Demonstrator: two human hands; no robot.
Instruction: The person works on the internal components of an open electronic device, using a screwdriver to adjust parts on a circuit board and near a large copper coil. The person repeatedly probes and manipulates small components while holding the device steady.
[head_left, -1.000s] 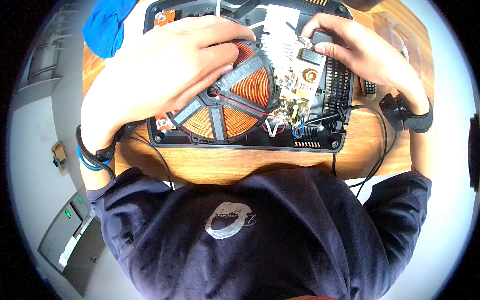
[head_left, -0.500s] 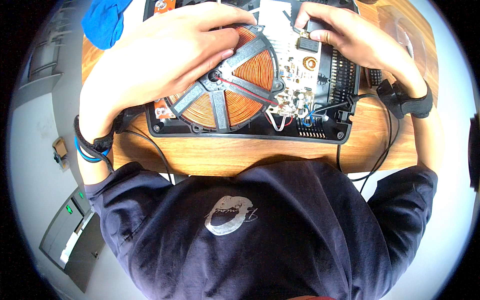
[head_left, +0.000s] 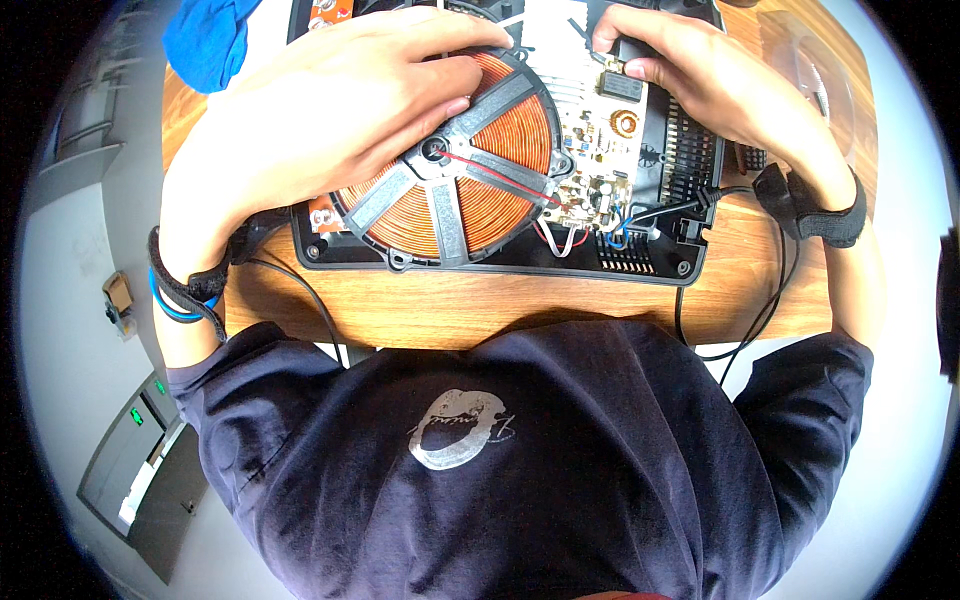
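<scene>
My left hand [head_left: 340,110] lies over the upper left of a round copper coil [head_left: 500,140] in a black spoked frame, its fingers curled onto it. A red wire crosses the coil's lower right. My right hand [head_left: 690,70] has thumb and index finger closed around a small black component [head_left: 616,55] at the top of the pale circuit board [head_left: 590,165], beside a ridged metal heat sink [head_left: 555,30]. Coil and board sit in an open black housing [head_left: 500,277]. A small orange board [head_left: 324,215] shows at its left, partly hidden by the coil.
A blue cloth [head_left: 205,45] lies at the back left of the wooden table [head_left: 500,312]. A clear plastic piece [head_left: 815,70] is at the back right, with a dark object [head_left: 750,158] beside the housing. Black cables [head_left: 770,310] hang over the front edge.
Since a second ago the housing, both my hands and the table sit slightly higher in the picture. My fingers keep much the same places on the coil and component.
</scene>
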